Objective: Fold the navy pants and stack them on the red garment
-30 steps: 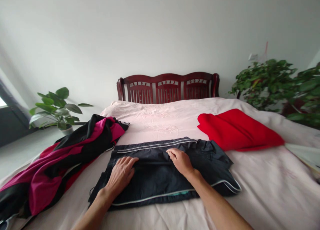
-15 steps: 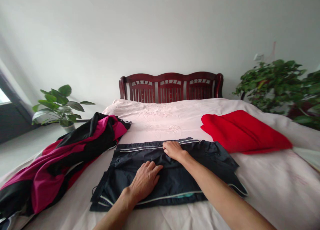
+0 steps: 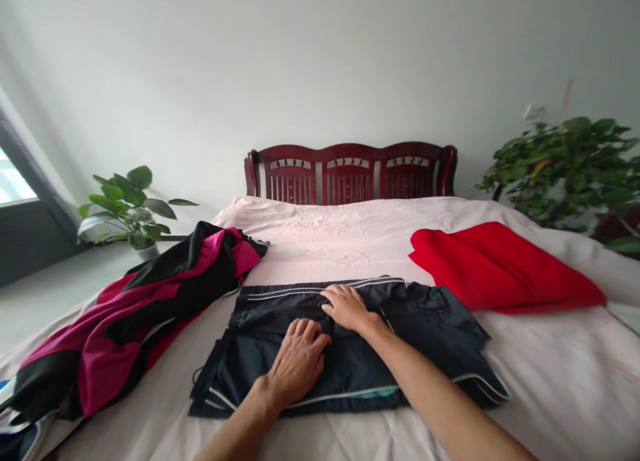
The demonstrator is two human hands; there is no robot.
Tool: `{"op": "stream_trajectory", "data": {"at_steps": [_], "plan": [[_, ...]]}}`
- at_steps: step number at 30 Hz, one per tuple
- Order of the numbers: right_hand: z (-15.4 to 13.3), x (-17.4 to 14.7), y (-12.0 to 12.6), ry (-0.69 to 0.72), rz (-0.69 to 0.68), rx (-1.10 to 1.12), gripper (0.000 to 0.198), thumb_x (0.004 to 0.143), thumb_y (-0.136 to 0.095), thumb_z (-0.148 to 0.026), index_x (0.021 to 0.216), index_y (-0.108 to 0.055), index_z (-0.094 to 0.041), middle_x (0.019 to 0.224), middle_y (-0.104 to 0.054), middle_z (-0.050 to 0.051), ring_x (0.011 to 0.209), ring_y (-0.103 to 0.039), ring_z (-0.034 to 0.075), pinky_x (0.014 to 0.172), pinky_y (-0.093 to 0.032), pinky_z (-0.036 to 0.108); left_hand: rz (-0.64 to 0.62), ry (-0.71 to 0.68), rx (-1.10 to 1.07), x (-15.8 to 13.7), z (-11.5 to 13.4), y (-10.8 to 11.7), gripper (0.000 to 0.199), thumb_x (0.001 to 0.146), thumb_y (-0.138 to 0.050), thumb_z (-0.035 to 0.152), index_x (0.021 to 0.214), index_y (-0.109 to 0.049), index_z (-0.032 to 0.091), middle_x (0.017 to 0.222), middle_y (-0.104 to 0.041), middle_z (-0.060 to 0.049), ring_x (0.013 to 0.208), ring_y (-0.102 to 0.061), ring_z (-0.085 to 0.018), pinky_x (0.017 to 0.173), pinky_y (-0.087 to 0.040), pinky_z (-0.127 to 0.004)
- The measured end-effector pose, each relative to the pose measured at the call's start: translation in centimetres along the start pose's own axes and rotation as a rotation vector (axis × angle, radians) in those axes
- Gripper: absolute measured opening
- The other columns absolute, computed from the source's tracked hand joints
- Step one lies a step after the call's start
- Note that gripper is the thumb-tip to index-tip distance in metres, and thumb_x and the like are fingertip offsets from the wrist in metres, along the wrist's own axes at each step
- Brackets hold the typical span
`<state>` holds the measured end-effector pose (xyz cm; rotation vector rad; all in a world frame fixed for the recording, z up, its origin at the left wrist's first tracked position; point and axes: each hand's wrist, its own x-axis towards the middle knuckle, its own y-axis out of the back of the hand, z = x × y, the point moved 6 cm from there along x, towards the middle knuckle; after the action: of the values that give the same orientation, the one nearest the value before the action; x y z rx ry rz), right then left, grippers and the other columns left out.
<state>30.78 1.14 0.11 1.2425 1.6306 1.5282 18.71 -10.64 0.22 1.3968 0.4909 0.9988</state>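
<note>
A dark navy garment with white piping [image 3: 360, 361] lies folded and fairly flat on the bed before me; its exact kind is hard to tell. My left hand [image 3: 301, 357] rests on its middle, palm down, fingers slightly bent. Farther up, my right hand [image 3: 345, 305] lies on the cloth near the piped far edge, fingers loosely spread. Neither hand grips the fabric. A bit of teal shows at the garment's near edge.
To the left is a heap of black and magenta clothing [image 3: 165, 301]. A folded red cloth [image 3: 505, 267] lies at the right. Beyond the pink bedsheet [image 3: 300, 247] stands a dark wooden headboard [image 3: 347, 174], with a potted plant [image 3: 130, 207] and leafy plants [image 3: 565, 174] either side.
My right hand has loosened from the piped edge, its fingers now more spread. My left hand stays on the middle of the garment. The view has turned slightly left.
</note>
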Motion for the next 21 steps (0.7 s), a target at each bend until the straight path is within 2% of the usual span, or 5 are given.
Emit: {"op": "stream_trajectory", "data": {"at_steps": [5, 9, 13, 17, 21], "plan": [[0.0, -0.6, -1.0, -0.058, 0.012, -0.009, 0.049, 0.099, -0.047, -0.035, 0.145, -0.051, -0.020, 0.154, -0.047, 0.013, 0.145, -0.036, 0.029, 0.120, -0.020, 0.051, -0.045, 0.024, -0.028, -0.4, 0.2, 0.1, 0.031, 0.087, -0.060, 0.022, 0.117, -0.060, 0.030, 0.122, -0.059, -0.005, 0.110, -0.054, -0.026, 0.097, -0.044, -0.043], [-1.6, -1.4, -1.8, 0.091, 0.030, 0.024, 0.054, 0.099, -0.048, -0.040, 0.150, -0.046, -0.022, 0.158, -0.042, 0.009, 0.149, -0.029, 0.026, 0.123, -0.015, 0.048, -0.091, 0.053, -0.130, -0.5, -0.7, 0.7, 0.025, 0.092, -0.056, 0.030, 0.116, -0.062, 0.030, 0.118, -0.064, -0.004, 0.107, -0.059, -0.023, 0.092, -0.047, -0.036], [-2.4, -2.7, -2.0, 0.155, 0.043, 0.069, 0.056, 0.098, -0.050, -0.045, 0.149, -0.047, -0.021, 0.156, -0.045, 0.010, 0.146, -0.034, 0.028, 0.121, -0.021, 0.048, -0.036, 0.311, -0.096, -0.1, -5.8, 3.2, 0.026, 0.100, -0.043, 0.034, 0.108, -0.067, 0.031, 0.109, -0.072, 0.001, 0.100, -0.065, -0.015, 0.087, -0.047, -0.023], [-3.5, -3.7, -0.5, 0.295, 0.190, 0.110, 0.040, 0.095, -0.059, -0.033, 0.135, -0.061, -0.027, 0.140, -0.060, 0.006, 0.129, -0.049, 0.023, 0.113, -0.034, 0.041, 0.066, 0.593, 0.133, -0.3, -12.3, 5.9, 0.032, 0.097, -0.044, 0.032, 0.120, -0.066, 0.023, 0.125, -0.066, -0.011, 0.118, -0.058, -0.030, 0.099, -0.042, -0.042], [-4.8, -4.2, -0.2, 0.431, 0.208, 0.094, 0.023, 0.090, -0.065, -0.030, 0.112, -0.073, -0.030, 0.109, -0.068, 0.003, 0.102, -0.057, 0.021, 0.092, -0.044, 0.036, 0.033, 0.673, 0.261, -0.5, -16.1, 5.7, 0.039, 0.090, -0.056, 0.034, 0.126, -0.063, 0.022, 0.130, -0.063, -0.015, 0.126, -0.051, -0.036, 0.104, -0.035, -0.051]]}}
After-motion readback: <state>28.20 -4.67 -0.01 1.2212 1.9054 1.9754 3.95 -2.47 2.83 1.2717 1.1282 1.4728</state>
